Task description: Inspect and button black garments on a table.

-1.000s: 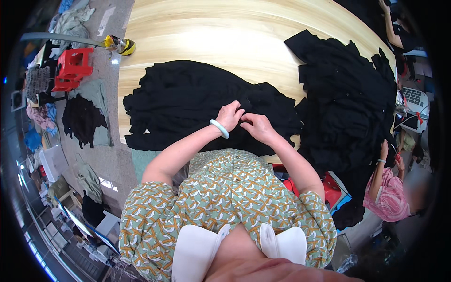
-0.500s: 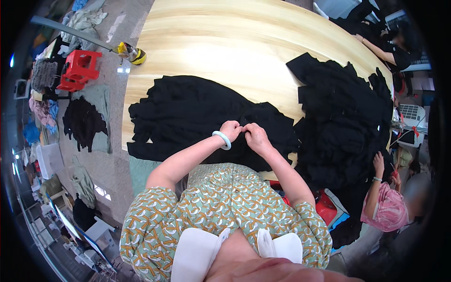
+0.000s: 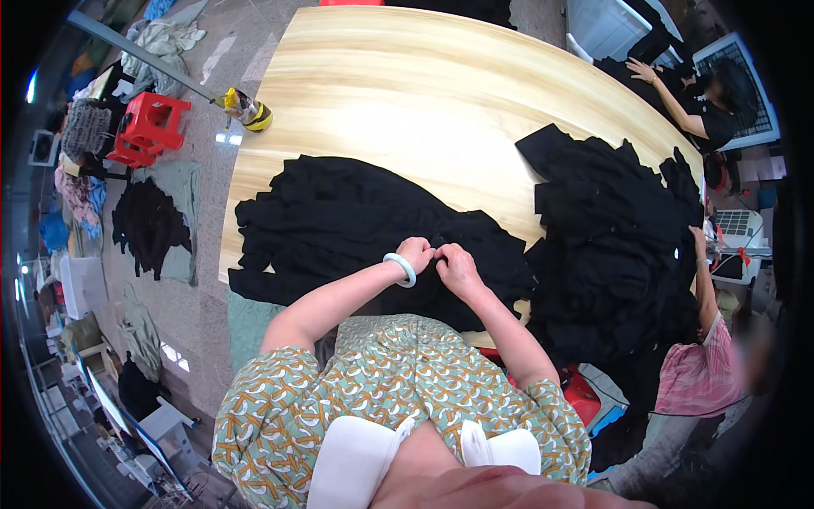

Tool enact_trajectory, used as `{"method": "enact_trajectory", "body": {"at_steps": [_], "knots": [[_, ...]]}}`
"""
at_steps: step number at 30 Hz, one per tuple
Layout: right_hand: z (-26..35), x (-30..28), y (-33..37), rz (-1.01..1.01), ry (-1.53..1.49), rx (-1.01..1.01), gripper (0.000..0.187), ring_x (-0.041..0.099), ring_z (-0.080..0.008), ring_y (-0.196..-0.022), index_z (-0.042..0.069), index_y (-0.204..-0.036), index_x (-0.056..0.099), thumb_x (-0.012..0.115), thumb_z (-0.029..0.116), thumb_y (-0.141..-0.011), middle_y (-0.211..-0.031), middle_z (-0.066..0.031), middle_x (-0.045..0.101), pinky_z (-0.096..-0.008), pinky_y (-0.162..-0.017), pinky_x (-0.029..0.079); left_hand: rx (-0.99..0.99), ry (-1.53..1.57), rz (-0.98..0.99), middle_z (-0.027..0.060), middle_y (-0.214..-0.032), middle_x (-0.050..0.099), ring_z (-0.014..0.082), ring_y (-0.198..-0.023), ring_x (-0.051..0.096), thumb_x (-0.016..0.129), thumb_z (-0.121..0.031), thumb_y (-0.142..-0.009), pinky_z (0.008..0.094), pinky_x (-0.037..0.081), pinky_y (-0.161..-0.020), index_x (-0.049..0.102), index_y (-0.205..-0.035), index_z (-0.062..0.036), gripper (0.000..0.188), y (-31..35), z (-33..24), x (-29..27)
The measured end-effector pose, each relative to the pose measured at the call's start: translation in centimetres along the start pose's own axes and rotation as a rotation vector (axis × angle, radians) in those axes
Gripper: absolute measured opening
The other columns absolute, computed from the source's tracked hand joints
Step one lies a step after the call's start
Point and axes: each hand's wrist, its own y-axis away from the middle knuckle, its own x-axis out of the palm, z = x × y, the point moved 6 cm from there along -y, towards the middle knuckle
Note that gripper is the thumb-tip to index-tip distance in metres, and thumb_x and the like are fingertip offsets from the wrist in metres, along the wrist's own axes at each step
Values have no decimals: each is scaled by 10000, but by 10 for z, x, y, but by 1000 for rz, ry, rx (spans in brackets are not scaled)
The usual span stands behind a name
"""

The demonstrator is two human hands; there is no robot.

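A long black garment (image 3: 339, 212) lies spread across the near side of the wooden table, its left edge uneven. My left hand (image 3: 416, 254), with a pale bangle on its wrist, pinches the black cloth right of the garment's middle. Close beside it, almost touching, my right hand (image 3: 458, 270) is closed on the same cloth, fingertips pointing inward. Whatever small detail lies between the fingertips is hidden by them. To the right a large heap of black garments (image 3: 610, 246) covers the table's right end.
The pale wooden table (image 3: 381, 93) stretches away ahead. A yellow-and-black wrapped post end (image 3: 248, 110) meets its left edge. Red stools (image 3: 153, 123) stand on the floor at left. A person in pink (image 3: 699, 365) reaches onto the heap; another in black (image 3: 716, 114) works at far right.
My hands stay pinched on the cloth with little shift between them. The whole view has tilted slightly, so the table sits lower. The pink-clad person's arm has reached farther along the heap.
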Motion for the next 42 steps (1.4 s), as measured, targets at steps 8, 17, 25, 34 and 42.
{"method": "enact_trajectory", "body": {"at_steps": [8, 17, 25, 34, 42], "knots": [[-4, 0, -6, 16, -161, 163, 135, 606, -274, -766, -3, -813, 588, 576, 24, -682, -793, -152, 611, -328, -702, 475, 25, 21, 102, 135, -623, 589, 235, -592, 572, 571, -206, -733, 336, 433, -573, 613, -684, -22, 195, -3, -5, -10], [-1, 12, 17, -3, 65, -66, 70, 561, -328, -721, 29, -790, 585, 550, 54, -735, -762, -145, 545, -406, -648, 468, 193, -302, 91, 212, -797, 577, 352, -775, 568, 486, -199, -748, 430, 454, -725, 586, -723, 18, 240, 25, -19, 3], [16, 2, 3, -74, 192, -174, 39, 546, -311, -681, 41, -704, 549, 552, 67, -732, -694, -130, 518, -394, -591, 452, 384, -347, -103, 198, -767, 515, 356, -744, 527, 493, -78, -734, 445, 443, -668, 514, -710, 3, 86, 39, -38, -13], [29, 3, -3, -72, 51, -166, 50, 548, -332, -693, -3, -724, 537, 522, 40, -745, -714, -163, 520, -410, -609, 458, 507, -261, -204, 163, -727, 490, 342, -717, 513, 481, -5, -705, 431, 431, -628, 497, -744, 0, 42, 46, -40, -39], [31, 11, -3, 212, -267, -73, 150, 590, -312, -732, 22, -836, 594, 605, 119, -722, -763, -164, 595, -359, -635, 468, 252, 43, 343, 122, -727, 562, 229, -659, 547, 530, -85, -776, 319, 435, -622, 555, -886, 21, 155, 59, -20, -61]]}}
